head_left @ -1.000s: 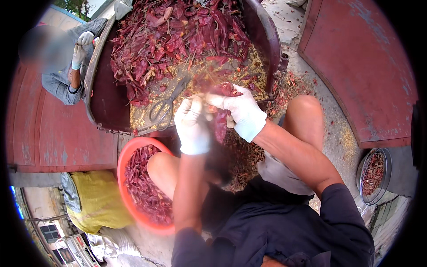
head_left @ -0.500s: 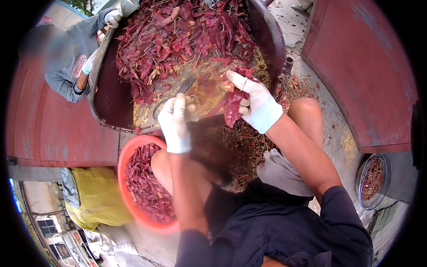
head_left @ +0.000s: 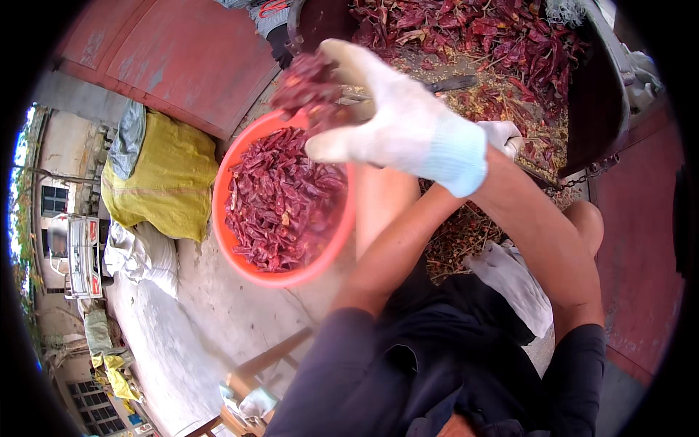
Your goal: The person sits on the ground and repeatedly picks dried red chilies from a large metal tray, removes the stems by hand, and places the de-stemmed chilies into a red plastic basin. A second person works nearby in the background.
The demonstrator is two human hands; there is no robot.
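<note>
My right hand, in a white glove with a pale blue cuff, is over the orange basin. A bunch of dried red chilies, blurred by motion, is between its thumb and fingers. More dried chilies fill much of the basin. My right forearm crosses above the left one. My left hand, also gloved, shows partly behind the right wrist at the near side of the dark metal tub. Its fingers are curled; what they hold, if anything, is hidden.
A heap of dried chilies lies in the tub, with yellow seeds and a dark flat object. Stalk scraps are piled between my legs. A yellow sack stands left of the basin. Part of another person shows beyond.
My right hand has carried the chilies left from the tub to above the basin, crossing over my left arm. The view has swung left, bringing the basin nearer the middle.
</note>
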